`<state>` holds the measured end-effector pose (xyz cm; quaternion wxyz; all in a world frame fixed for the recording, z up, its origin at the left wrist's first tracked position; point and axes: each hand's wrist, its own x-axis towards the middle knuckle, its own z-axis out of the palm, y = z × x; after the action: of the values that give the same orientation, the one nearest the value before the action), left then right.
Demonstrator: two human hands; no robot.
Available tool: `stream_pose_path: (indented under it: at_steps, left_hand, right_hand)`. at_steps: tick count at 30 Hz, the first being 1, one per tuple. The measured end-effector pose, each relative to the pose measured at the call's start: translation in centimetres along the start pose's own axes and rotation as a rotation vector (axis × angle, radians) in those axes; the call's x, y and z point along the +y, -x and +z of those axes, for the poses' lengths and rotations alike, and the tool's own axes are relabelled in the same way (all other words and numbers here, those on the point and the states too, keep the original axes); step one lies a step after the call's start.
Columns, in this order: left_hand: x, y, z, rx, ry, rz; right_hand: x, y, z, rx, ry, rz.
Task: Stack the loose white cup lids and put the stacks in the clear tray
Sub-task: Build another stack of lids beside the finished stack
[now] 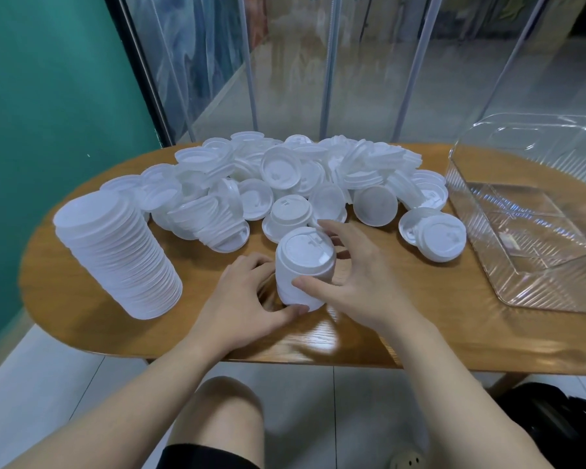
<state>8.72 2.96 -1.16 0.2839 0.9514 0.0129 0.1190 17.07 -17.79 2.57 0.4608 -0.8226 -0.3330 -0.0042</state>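
Item: short stack of white lids (304, 269), standing on the wooden bench (82, 299) at its near middle edge, held between both hands. Left hand (247, 296): fingers curled round the stack's left side and base, thumb at the bottom edge. Right hand (352, 282): thumb pressed on the stack's front, fingers curved round its far side; gripping.

Orientation: long axis close to upright, leaning a little toward the far side; top lid faced up toward the camera.

Progress, as judged: early. One tall stack (115, 255) stood finished at the bench's left end, upright with a lean to the left, not yet moved. The clear tray (487, 265) at the right end held no lids that could be seen. A large heap of loose lids (285, 177) lay across the far half of the bench, some face up, some on edge, a few nested in short runs. Most stacking and all traying remained.
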Motion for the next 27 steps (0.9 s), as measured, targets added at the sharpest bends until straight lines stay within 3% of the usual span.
stream_pose_path:
  at_steps: [6,11,20,27]
  left_hand:
    - [0.1,0.0,-0.1,-0.006,0.004,-0.013]
    - [0.1,0.1,-0.1,-0.009,0.014,-0.017]
    - [-0.1,0.0,-0.1,-0.004,0.028,-0.017]
    - [-0.1,0.1,-0.1,-0.005,0.022,-0.008]
  right_hand:
    - [3.1,-0.9,-3.6,0.235,0.052,0.118]
    - [7.5,-1.2,-7.6,0.229,0.222,0.161]
    - [10.5,0.2,-9.3,0.468,0.367,0.313]
    - [12.0,0.8,-8.9,0.425,0.384,0.415]
